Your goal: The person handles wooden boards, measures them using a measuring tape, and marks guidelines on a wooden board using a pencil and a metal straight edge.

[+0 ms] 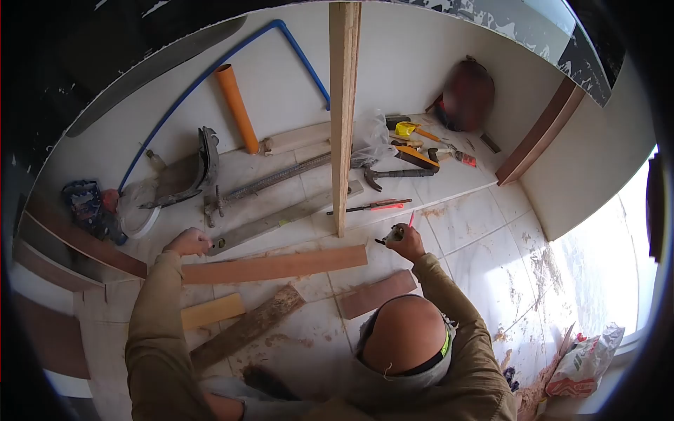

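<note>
Head view records the long reddish-brown flat wooden board (281,265) lying just in front of the white marble-tiled ledge's (449,184) front edge; the left hand (188,242) is curled just beside the board's left end, its grip on anything impossible to confirm. The right hand (406,242), near the board's right end, is closed on a slim pink pencil-like stick (411,218). Risks, as judged: a bump could shift the apparently unclamped board, and a sweeping right arm could strike the upright pale wooden post (344,119) between the hands.
</note>
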Available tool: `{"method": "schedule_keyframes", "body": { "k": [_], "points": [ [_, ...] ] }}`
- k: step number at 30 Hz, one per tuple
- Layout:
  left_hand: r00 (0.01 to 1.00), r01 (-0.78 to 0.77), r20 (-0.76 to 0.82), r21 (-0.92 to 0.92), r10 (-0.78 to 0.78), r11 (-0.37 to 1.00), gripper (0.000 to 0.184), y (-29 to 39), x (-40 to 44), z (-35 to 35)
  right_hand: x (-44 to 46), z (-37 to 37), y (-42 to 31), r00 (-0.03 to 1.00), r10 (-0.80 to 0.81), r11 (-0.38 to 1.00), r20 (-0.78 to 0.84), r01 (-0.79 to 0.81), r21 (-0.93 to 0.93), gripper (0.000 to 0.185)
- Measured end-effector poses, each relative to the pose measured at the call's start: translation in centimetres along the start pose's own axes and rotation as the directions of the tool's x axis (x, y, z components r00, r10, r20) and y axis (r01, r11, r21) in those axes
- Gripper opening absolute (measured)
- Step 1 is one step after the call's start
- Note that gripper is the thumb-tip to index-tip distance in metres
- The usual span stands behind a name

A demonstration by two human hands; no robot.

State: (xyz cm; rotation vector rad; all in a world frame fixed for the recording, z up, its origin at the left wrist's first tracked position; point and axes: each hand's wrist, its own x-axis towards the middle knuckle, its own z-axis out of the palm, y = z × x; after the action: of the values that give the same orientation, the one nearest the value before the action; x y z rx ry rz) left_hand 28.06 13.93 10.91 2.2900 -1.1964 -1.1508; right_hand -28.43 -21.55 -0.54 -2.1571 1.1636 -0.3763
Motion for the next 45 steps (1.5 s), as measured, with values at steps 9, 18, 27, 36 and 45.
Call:
{"method": "schedule_keyframes", "body": {
  "k": [9,18,27,36,45],
  "points": [
    [0.757,-0.477,0.283,-0.376,0.589,0.794,0.059,35.0,-6.3,12.9,-11.0,-17.1,-25.3,0.854,-0.507,0.862,0.115,0.504,0.054,0.067],
    [0.557,-0.518,-0.104,-0.819,0.824,0.247,0.058,36.1,-9.8,8.6,-10.2,-17.0,-34.3,0.835,-0.515,0.782,-0.193,0.55,0.292,0.099],
    [0.309,-0.951,-0.355,-0.132,0.882,0.279,0.047,32.4,-11.4,7.7,-9.6,-13.3,-36.9,0.787,-0.617,0.725,-0.019,0.577,0.376,0.082],
    [0.591,-0.637,-0.047,-0.64,0.806,0.43,0.036,29.3,-10.5,5.3,-8.6,-10.1,-37.5,0.737,-0.676,0.736,0.024,0.673,0.07,0.072],
    [0.706,-0.35,-0.02,-0.879,0.708,0.324,0.041,23.1,-5.1,1.2,-7.8,-9.6,-35.2,0.82,-0.542,0.82,0.186,0.564,-0.096,0.063]
  ]
}}
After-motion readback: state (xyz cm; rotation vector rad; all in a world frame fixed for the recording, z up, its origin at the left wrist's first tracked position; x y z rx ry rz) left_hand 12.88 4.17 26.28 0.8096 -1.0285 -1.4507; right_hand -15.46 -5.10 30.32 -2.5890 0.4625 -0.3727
